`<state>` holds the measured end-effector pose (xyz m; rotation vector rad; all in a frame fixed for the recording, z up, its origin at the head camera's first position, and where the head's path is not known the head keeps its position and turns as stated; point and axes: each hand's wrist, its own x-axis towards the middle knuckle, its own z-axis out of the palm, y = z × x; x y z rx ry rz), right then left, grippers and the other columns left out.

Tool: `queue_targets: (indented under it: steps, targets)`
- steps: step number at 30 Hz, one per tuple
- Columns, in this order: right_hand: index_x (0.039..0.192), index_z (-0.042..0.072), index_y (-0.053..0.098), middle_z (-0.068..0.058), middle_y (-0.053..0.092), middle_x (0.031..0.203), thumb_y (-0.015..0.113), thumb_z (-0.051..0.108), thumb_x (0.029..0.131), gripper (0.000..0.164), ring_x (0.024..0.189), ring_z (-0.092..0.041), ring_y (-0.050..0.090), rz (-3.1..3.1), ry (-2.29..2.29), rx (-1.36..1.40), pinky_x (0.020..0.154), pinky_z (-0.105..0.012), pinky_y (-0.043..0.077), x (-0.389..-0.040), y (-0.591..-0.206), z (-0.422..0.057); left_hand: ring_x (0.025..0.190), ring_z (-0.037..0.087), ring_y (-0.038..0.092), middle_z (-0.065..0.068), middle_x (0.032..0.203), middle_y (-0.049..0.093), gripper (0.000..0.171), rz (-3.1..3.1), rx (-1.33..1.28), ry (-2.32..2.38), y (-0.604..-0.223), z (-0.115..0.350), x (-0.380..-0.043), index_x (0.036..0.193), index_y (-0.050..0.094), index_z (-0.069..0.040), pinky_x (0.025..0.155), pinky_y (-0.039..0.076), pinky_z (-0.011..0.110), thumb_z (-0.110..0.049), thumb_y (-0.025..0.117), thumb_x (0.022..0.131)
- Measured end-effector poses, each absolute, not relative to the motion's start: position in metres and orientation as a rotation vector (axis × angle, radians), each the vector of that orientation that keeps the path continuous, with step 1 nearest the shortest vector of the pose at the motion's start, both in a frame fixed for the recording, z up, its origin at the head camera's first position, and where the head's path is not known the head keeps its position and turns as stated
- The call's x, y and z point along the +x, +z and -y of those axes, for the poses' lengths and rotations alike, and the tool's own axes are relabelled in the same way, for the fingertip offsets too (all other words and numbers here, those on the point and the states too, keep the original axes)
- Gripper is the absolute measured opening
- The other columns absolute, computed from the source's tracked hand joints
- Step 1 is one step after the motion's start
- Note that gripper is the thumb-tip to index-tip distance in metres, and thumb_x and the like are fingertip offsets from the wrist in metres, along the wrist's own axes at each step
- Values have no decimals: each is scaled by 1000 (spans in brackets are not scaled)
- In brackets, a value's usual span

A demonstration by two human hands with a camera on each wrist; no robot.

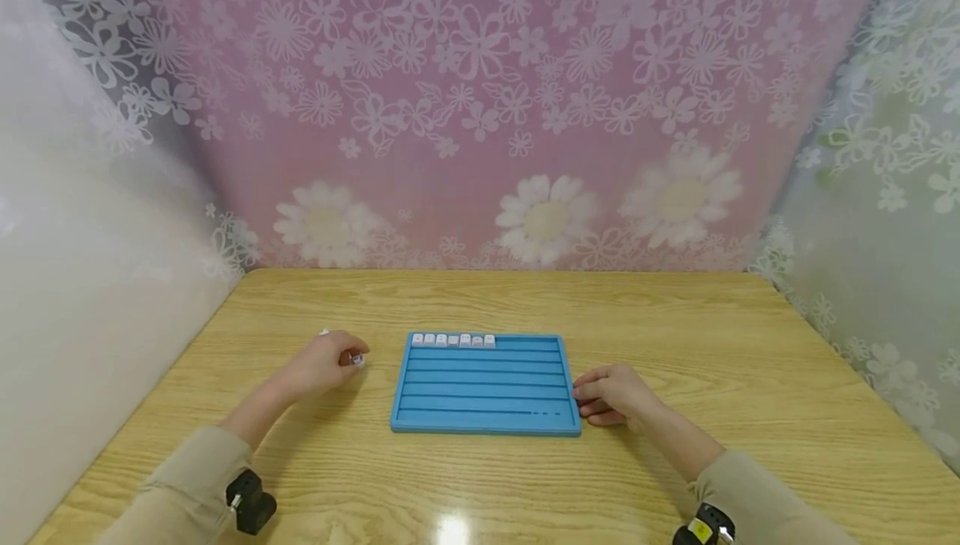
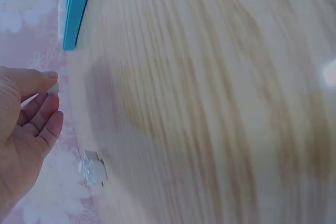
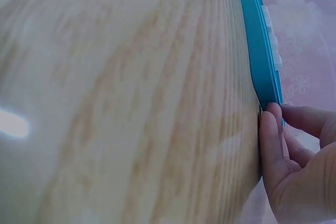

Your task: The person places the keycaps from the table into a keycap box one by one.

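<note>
Between its thumb and fingertips my left hand (image 1: pixel 322 363) pinches a small white keycap (image 2: pixel 53 88), held to the left of the blue keyboard-shaped tray (image 1: pixel 480 427). Several white keycaps (image 1: pixel 453 341) stand in a row along the left part of the tray's top channel. At the tray's right side, my right hand (image 1: pixel 617 396) grips the edge, its thumb on the rim and its fingers bent against the side wall, as the right wrist view shows.
More small white pieces (image 2: pixel 92 169) lie on the wooden table (image 1: pixel 480 487) just beyond the left hand, mostly hidden by it in the head view. A flowered pink curtain (image 1: pixel 450 112) hangs behind the table's far edge, and pale sheets flank both sides.
</note>
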<state>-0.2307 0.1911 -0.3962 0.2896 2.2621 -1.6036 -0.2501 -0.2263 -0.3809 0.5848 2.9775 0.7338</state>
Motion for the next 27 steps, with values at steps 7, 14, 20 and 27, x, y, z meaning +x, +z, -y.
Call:
queue_targets:
  steps: [7, 14, 20, 27]
  targets:
    - [106, -8, 61, -7, 62, 66, 64, 5, 85, 25, 56, -13, 60, -2256, -1615, 278, 52, -28, 53, -230, -397, -191, 81, 17, 55, 4, 93, 62, 25, -2950, 577, 884, -380, 215, -252, 111, 63, 1, 69, 47, 34, -5, 62, 87]
    - [105, -7, 61, -7, 62, 66, 64, 5, 85, 24, 55, -13, 60, -2259, -1619, 278, 52, -27, 52, -230, -397, -192, 75, 16, 51, 4, 94, 60, 28, -2875, 607, 1046, -377, 205, -251, 116, 61, 1, 63, 45, 31, -6, 60, 89]
    - [105, -7, 62, -7, 62, 66, 63, 4, 86, 22, 55, -14, 60, -2268, -1621, 285, 52, -28, 52, -230, -397, -191, 71, 15, 47, 3, 95, 58, 32, -2859, 672, 1058, -374, 195, -247, 121, 60, -2, 59, 42, 29, -8, 60, 90]
    - [105, -6, 62, -7, 62, 66, 63, 4, 86, 22, 55, -14, 60, -2272, -1621, 281, 52, -28, 52, -230, -399, -192, 74, 17, 47, 3, 95, 56, 30, -2802, 669, 1129, -372, 185, -243, 120, 61, -2, 59, 42, 30, -10, 59, 91]
